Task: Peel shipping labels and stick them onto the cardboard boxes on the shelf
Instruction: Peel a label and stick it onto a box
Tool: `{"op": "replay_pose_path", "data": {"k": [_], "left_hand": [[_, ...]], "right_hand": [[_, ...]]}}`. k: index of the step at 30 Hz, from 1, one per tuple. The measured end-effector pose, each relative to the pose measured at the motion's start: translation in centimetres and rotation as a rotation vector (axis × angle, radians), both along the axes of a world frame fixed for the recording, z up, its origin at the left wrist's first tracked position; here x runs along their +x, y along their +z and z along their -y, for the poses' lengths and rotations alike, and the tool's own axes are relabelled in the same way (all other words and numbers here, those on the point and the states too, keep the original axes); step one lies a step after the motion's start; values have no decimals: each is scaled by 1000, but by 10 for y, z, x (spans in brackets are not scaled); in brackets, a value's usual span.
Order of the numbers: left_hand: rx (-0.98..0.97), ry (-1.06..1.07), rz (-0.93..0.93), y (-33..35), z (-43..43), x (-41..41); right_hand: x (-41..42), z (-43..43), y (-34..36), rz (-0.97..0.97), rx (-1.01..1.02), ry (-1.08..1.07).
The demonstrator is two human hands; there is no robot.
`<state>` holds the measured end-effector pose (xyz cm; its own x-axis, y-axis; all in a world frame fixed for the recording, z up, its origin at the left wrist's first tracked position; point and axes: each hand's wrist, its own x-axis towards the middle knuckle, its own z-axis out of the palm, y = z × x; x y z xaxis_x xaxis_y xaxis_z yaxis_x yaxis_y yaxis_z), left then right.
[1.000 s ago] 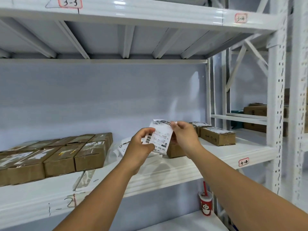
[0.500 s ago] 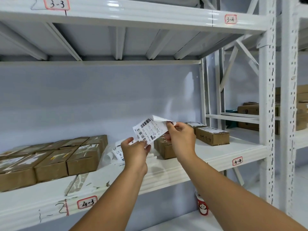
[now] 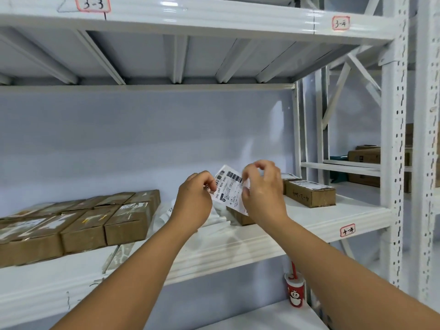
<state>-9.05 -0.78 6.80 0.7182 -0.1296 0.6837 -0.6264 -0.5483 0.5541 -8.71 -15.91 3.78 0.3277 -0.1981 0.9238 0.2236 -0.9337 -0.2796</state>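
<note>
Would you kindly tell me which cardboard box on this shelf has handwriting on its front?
The labelled box at the shelf's right end; the clustered left boxes show plain fronts.

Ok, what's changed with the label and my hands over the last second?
The shipping label has tilted to a slant, barcodes uppermost. The right hand left the top corner and now pinches the right edge; the left hand keeps its grip on the left edge. The label stays between both hands above the shelf, and the cardboard boxes have not moved.
</note>
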Motion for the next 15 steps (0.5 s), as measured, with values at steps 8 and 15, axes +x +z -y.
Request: {"op": "replay_pose_path", "data": {"k": [8, 15], "left_hand": [[61, -123, 58, 17, -16, 10], [-124, -241, -80, 21, -22, 17]], "right_hand": [[-10, 10, 20, -522, 115, 527], [-28, 13, 29, -873, 593, 1162]]}}
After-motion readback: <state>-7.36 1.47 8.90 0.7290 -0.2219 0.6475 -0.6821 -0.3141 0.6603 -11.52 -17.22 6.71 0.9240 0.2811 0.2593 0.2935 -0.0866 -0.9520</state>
